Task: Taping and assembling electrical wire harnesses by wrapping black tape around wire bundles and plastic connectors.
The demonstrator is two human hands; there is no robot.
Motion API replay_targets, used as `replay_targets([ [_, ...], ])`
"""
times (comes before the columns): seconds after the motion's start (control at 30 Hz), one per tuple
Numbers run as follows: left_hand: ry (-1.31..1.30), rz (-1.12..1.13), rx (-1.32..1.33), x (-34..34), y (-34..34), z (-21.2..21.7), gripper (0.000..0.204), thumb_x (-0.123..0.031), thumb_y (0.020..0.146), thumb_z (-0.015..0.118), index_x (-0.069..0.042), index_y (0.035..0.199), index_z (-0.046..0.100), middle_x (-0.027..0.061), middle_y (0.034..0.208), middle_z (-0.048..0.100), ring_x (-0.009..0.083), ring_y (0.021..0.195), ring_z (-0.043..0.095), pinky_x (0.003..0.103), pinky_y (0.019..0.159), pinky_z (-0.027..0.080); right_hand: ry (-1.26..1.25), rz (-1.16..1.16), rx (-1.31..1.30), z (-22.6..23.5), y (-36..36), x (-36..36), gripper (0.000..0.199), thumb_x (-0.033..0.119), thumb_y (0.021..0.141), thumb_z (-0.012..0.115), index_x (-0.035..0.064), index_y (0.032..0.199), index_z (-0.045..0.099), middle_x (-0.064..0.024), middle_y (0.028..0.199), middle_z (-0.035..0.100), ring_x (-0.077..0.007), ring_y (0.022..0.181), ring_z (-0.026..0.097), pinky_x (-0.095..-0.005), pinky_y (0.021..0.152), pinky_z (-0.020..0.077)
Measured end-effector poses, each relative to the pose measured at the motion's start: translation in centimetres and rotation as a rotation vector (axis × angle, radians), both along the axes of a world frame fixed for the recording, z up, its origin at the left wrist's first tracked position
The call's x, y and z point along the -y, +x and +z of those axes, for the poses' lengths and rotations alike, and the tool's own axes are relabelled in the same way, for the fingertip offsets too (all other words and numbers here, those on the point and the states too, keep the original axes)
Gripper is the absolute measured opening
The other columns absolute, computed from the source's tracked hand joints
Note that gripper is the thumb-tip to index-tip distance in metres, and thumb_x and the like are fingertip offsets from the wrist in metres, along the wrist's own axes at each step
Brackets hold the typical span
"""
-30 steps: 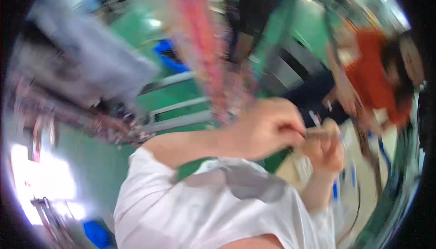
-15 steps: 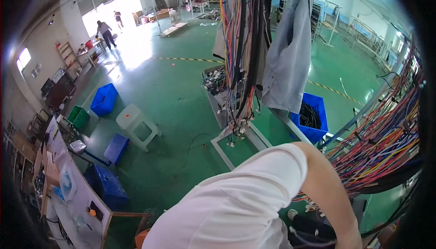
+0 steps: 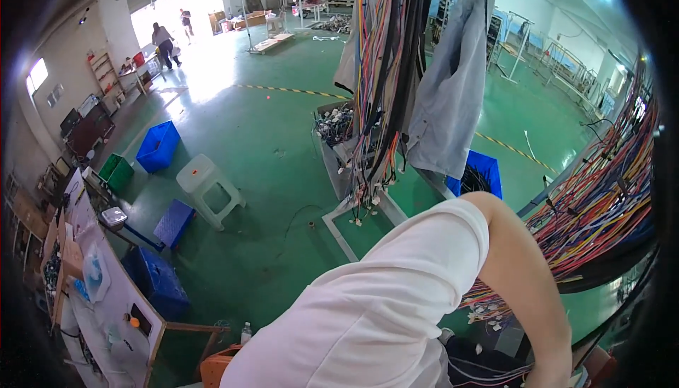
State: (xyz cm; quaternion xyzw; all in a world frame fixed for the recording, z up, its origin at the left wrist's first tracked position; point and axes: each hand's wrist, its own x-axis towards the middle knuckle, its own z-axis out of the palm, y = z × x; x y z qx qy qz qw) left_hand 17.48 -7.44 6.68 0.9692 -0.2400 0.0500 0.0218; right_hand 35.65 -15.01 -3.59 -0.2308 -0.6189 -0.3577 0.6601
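Observation:
One bare arm of mine [image 3: 527, 282], apparently the left, comes out of a white short sleeve [image 3: 424, 246] and runs down to the lower edge. It bends near the bottom and leaves the picture there, so its hand is cut off. Thin pale wires [image 3: 488, 374] lie over dark cloth beside that arm; whether the hand holds them cannot be seen. My right arm and hand do not show. To the right of my arm hangs a thick bundle of coloured wires [image 3: 594, 225], with white connectors [image 3: 488, 311] at its lower ends.
Ahead, another wire bundle [image 3: 382, 70] and a grey garment [image 3: 449, 84] hang above a metal frame [image 3: 339, 239]. Blue bins [image 3: 159, 149] [image 3: 484, 169], a white stool [image 3: 209, 186] and a cluttered table [image 3: 117, 303] stand around. Two people [image 3: 164, 45] [image 3: 186, 24] are near the bright doorway.
My view has shifted slightly, and the bent arm sits a little further right and higher. More pale wires show beside it. The nearer distant person has changed posture.

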Motion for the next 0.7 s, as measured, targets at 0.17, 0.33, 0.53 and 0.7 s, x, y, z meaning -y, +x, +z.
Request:
replay_targets([
  [0.17, 0.680, -0.199, 0.157, 0.1, 1.2, 2.3, 0.025, -0.024, 0.082, 0.046, -0.007, 0.090, 0.063, 0.0199, 0.093, 0.059, 0.0345, 0.086, 0.056, 0.047, 0.080, 0.040, -0.185, -0.440, 0.097, -0.3, -0.8, 2.6, 0.026, 0.029, 0.082, 0.053, 0.0053, 0.089, 0.045, -0.0059, 0.065, 0.051, -0.0196, 0.059, 0.050, -0.0342, 0.046, 0.0419],
  [0.33, 0.121, 0.358, -0.136, -2.2, -5.3, 4.7, 0.020, -0.022, 0.068, 0.054, -0.009, 0.079, 0.065, 0.0101, 0.084, 0.062, 0.0271, 0.080, 0.059, 0.039, 0.068, 0.046, -0.484, 0.054, -1.028, -0.6, -6.1, 8.4, 0.031, 0.030, 0.082, 0.041, 0.0024, 0.086, 0.054, -0.0059, 0.080, 0.051, -0.0159, 0.073, 0.050, -0.0284, 0.073, 0.0417],
  [0.53, 0.049, 0.144, 0.113, -5.9, -7.0, 3.5, 0.014, -0.017, 0.067, 0.057, -0.002, 0.064, 0.055, 0.0089, 0.065, 0.053, 0.0259, 0.062, 0.054, 0.035, 0.057, 0.042, -0.605, 0.313, -0.843, 1.6, -9.2, 8.4, 0.024, 0.014, 0.084, 0.046, -0.0082, 0.085, 0.053, -0.0045, 0.059, 0.044, -0.0114, 0.050, 0.041, -0.0242, 0.053, 0.0374],
  [0.7, -0.207, 0.278, -0.072, -6.1, -6.2, 3.5, 0.024, -0.020, 0.067, 0.062, 0.003, 0.073, 0.058, 0.0143, 0.073, 0.054, 0.0293, 0.069, 0.056, 0.035, 0.066, 0.045, -0.739, 0.007, -0.823, 3.7, -10.3, 9.2, 0.015, 0.008, 0.080, 0.052, -0.0019, 0.070, 0.058, -0.0053, 0.056, 0.052, -0.0062, 0.044, 0.040, -0.0191, 0.043, 0.0294],
])
